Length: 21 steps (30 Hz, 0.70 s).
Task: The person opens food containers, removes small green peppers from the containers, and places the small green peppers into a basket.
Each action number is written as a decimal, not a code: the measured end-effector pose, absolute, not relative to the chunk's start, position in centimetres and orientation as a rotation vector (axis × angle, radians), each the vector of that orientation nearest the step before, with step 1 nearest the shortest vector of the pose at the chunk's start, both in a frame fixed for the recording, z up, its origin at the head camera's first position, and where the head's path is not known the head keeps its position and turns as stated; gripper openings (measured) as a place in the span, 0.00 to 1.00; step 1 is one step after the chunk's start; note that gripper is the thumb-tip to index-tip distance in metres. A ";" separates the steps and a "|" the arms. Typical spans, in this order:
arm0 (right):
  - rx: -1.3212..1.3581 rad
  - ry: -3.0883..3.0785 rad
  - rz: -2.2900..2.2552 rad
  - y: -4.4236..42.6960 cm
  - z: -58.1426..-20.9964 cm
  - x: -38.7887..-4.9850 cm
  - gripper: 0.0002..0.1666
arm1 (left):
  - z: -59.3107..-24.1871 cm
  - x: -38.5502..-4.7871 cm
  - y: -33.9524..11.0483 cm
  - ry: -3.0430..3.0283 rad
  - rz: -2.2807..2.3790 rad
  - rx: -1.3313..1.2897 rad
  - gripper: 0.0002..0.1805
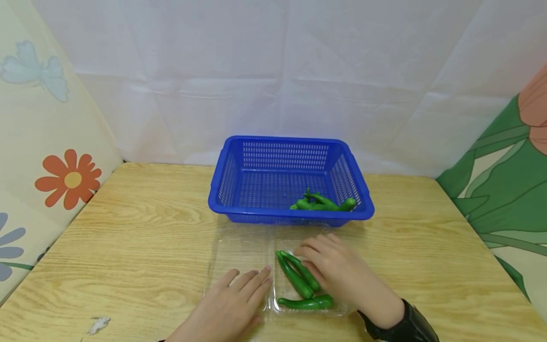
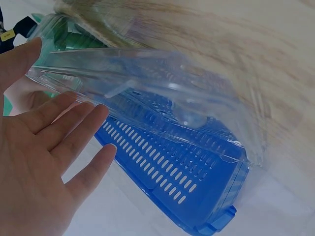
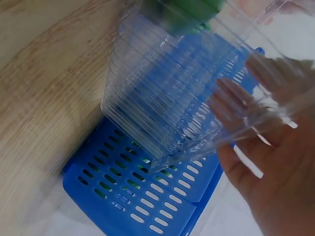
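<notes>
A clear plastic hinged box (image 1: 239, 251) lies unfolded on the table, its two halves side by side. In its right half are several green chili peppers (image 1: 297, 280), two slanting together and one lying crosswise at the near side. My left hand (image 1: 232, 304) is spread over the near part of the left half; the left wrist view shows its fingers (image 2: 74, 128) extended and apart beside the clear plastic. My right hand (image 1: 331, 266) is at the right half, just right of the peppers, and its thumb is hidden. In the right wrist view, the loosely extended fingers (image 3: 246, 110) show partly through the plastic.
A blue perforated basket (image 1: 290, 214) stands behind the box, with more green peppers (image 1: 322, 203) in its near right corner. White sheeting (image 1: 273, 95) hangs behind the table. Painted panels flank both sides, and the wooden tabletop (image 1: 141, 228) has a pale worn spot at front left.
</notes>
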State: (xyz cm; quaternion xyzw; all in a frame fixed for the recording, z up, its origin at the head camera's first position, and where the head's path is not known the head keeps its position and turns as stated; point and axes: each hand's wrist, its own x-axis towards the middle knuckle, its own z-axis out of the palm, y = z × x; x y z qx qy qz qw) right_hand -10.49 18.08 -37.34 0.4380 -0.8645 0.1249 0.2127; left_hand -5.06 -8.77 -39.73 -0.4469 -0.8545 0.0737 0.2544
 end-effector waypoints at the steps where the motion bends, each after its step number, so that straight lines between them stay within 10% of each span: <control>1: 1.213 -2.411 0.337 18.1 -37.4 -10.5 0.16 | -39.7 -5.1 -8.8 -2.319 0.200 -1.214 0.34; 21: 1.147 -2.676 0.202 17.9 -37.3 -9.9 0.20 | -39.7 -5.0 -8.7 -2.325 0.218 -1.214 0.34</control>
